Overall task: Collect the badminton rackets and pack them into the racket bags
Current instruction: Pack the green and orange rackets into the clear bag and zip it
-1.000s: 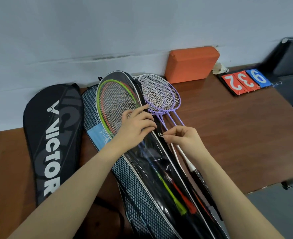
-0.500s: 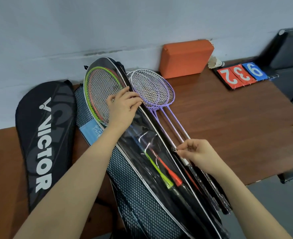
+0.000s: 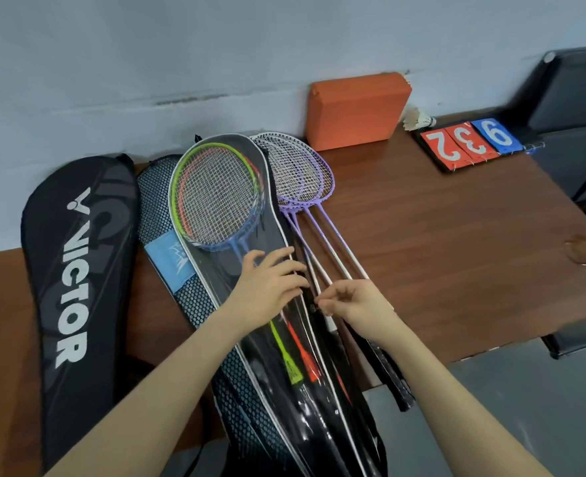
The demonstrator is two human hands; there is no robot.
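On the bench (image 3: pixel 457 235), flatten clear racket bag (image 3: pixel 284 339) under spread left hand (image 3: pixel 267 287); draw zipper pull (image 3: pixel 314 307), pinched in right hand (image 3: pixel 353 304), steadily along the edge.

Both bare forearms reach in from six o'clock, converging toward the centre. The left hand (image 3: pixel 272 285) lies palm down with fingers spread and nearly straight, pointing toward two o'clock. Just beside it at three o'clock, the right hand (image 3: pixel 357 302) is curled, thumb and forefinger pinched together, their tips aimed toward nine o'clock.
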